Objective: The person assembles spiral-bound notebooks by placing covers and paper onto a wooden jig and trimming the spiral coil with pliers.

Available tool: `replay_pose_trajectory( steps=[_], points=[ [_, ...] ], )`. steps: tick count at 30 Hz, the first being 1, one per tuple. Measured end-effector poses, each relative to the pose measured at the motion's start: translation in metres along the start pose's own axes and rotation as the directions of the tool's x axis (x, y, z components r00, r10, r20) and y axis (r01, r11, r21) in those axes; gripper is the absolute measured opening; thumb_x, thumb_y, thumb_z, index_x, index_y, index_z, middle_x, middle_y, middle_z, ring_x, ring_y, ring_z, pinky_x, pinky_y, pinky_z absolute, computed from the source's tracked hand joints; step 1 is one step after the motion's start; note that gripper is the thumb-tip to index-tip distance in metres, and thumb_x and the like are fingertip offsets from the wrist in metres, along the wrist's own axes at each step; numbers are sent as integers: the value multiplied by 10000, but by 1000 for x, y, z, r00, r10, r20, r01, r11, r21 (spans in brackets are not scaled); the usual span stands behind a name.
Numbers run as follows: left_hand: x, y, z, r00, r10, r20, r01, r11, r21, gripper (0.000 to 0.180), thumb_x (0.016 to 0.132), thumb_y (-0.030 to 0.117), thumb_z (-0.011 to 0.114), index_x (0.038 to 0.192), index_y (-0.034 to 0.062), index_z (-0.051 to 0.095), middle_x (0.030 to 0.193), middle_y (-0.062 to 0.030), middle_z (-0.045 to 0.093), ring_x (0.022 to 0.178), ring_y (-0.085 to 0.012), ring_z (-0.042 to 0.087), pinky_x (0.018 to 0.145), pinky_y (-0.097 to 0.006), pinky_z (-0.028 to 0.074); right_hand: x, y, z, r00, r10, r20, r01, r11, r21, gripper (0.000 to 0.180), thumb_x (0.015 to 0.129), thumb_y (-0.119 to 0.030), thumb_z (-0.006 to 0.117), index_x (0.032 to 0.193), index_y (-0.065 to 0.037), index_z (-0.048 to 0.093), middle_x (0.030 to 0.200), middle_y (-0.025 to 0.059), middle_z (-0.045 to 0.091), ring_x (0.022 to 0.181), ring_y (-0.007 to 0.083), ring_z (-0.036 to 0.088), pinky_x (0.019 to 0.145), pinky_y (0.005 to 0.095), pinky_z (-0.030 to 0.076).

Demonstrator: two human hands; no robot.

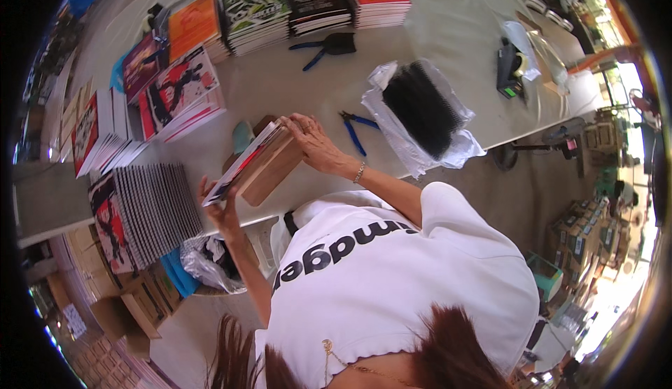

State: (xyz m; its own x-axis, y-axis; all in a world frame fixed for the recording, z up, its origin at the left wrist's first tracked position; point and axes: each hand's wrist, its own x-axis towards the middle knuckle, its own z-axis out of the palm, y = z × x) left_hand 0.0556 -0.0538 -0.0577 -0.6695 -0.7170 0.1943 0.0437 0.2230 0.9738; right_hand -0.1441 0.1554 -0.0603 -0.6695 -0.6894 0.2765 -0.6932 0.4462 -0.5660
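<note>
My left hand (222,213) grips the lower left end of a thin stack of loose sheets with a printed cover (241,164), held on edge and tilted. The fingers of my right hand (313,142) close over the other end of the same stack. Right against it is a brown wooden block (273,172), near the table's front edge. Behind the stack, a small pale green object (242,137) is partly hidden. To the right lie blue-handled pliers (355,130) and a bundle of black spiral coils (422,109) on crumpled white plastic.
Spiral-bound notebooks (157,210) are piled at the left table edge. Loose stacks of covered pages (185,98) lie beyond them. Further stacks (257,15) line the back, near a second blue-handled tool (325,47). A black device (509,71) sits far right.
</note>
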Motion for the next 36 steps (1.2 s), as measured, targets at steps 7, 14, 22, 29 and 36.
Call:
replay_pose_trajectory(
  steps=[7,14,22,29,36],
  points=[
    [41,5,-31,998,-4,66,-2,996,93,717,812,55,737,1418,55,354,1203,-96,540,1128,-191,506,1032,-317,348,6,146,-139,841,221,-493,-414,850,-326,475,743,-68,613,1214,-127,591,1194,154,549,1124,337,505,903,486,405],
    [48,35,-12,994,-18,104,27,996,-87,741,877,198,700,1483,93,285,1316,-119,488,1219,-211,438,1069,-344,308,-66,267,-165,691,536,-484,-674,721,-164,243,741,-196,766,941,-63,725,846,179,698,869,330,674,815,388,508],
    [38,34,1,998,-61,-23,61,998,-15,740,933,408,599,1496,88,242,1428,-158,400,1325,-262,353,1121,-400,234,-54,259,-194,678,631,-378,-712,691,-125,231,737,-208,765,909,-55,747,866,145,726,838,250,711,775,339,528],
    [11,49,40,866,353,-354,-149,858,491,616,920,344,605,1380,9,369,1381,-169,374,1352,-333,291,1121,-499,209,-60,259,-191,777,581,-242,-620,773,-137,248,703,-192,791,893,-40,742,826,151,716,790,280,701,733,367,521],
    [-5,70,81,871,491,13,-399,692,602,529,858,358,693,1300,112,537,1365,-115,369,1376,-354,274,1120,-614,101,-53,246,-202,728,632,-266,-682,709,-181,243,706,-203,799,872,-35,741,820,108,729,789,219,702,739,322,516]
  ],
)
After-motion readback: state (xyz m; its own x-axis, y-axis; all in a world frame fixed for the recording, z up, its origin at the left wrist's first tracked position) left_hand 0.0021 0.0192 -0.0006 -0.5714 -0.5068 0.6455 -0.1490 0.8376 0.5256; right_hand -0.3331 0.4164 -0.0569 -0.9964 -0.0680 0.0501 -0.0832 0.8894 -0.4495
